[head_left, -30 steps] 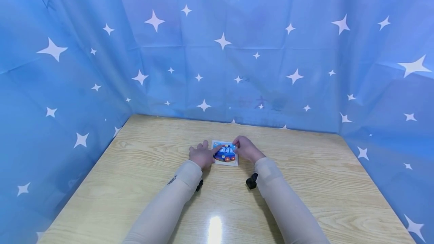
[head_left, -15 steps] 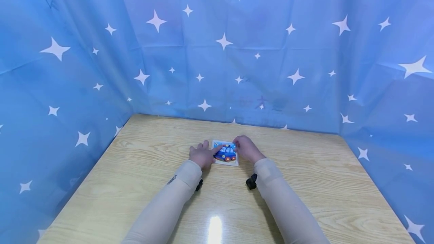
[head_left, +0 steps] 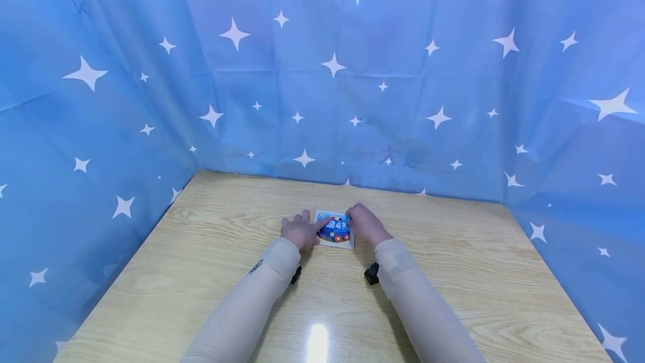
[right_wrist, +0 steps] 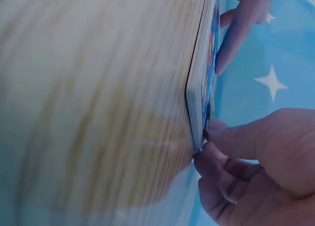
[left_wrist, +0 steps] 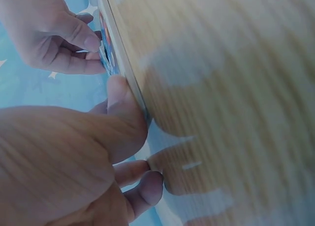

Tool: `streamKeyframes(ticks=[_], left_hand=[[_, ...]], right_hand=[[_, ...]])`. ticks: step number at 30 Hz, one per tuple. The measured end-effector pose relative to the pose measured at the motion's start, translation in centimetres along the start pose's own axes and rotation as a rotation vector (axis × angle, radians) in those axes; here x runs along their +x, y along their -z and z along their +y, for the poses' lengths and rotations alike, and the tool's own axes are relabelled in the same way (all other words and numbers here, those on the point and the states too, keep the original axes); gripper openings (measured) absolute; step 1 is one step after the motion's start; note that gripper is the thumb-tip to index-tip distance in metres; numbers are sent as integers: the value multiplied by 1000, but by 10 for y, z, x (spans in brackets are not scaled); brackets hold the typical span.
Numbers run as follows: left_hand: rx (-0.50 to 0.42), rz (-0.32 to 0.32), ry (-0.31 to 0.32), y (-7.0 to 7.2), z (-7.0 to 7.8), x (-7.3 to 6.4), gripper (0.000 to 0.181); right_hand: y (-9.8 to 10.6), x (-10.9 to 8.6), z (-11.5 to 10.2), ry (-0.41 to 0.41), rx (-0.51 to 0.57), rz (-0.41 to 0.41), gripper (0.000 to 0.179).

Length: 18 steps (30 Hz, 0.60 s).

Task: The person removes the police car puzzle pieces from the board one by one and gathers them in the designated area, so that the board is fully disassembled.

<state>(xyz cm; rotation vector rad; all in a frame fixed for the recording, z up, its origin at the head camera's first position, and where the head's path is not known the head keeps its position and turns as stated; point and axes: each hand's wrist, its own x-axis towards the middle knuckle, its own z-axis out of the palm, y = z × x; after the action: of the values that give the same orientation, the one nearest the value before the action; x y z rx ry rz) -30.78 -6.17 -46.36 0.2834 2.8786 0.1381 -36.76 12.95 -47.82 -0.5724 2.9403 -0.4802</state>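
A small flat puzzle board (head_left: 335, 231) with a white border lies on the table, showing a blue cartoon car with red wheels. My left hand (head_left: 300, 232) lies at its left side, index finger stretched onto the picture, thumb at the board's near edge in the left wrist view. At the upper right corner my right hand (head_left: 368, 226) pinches a thin puzzle piece (left_wrist: 103, 52) between thumb and fingers, its edge tipped up from the picture. From the right wrist camera, the right thumb is over the picture and the other fingers curl beside the board's corner; they hide most of the piece.
The board lies on a light wood-grain table (head_left: 227, 296). Behind and on both sides hangs a blue curtain (head_left: 322, 99) with white stars. A black wrist device (head_left: 372, 274) shows under the right sleeve (head_left: 423, 301). Light glares on the near tabletop.
The right hand has shifted slightly at the board's upper right corner, its fingers now closer over the picture. The left hand and the board stay where they were; the head view tilts a little.
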Motion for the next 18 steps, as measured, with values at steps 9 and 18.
streamKeyframes(ticks=[9, 18], left_hand=[[-34, -5, 13, -2, -5, 10, 71], [-14, -15, 12, -2, -4, 11, 66]], right_hand=[[0, -2, 1, -21, 58, 28, 25], [0, -3, 0, -36, 102, 44, 26]])
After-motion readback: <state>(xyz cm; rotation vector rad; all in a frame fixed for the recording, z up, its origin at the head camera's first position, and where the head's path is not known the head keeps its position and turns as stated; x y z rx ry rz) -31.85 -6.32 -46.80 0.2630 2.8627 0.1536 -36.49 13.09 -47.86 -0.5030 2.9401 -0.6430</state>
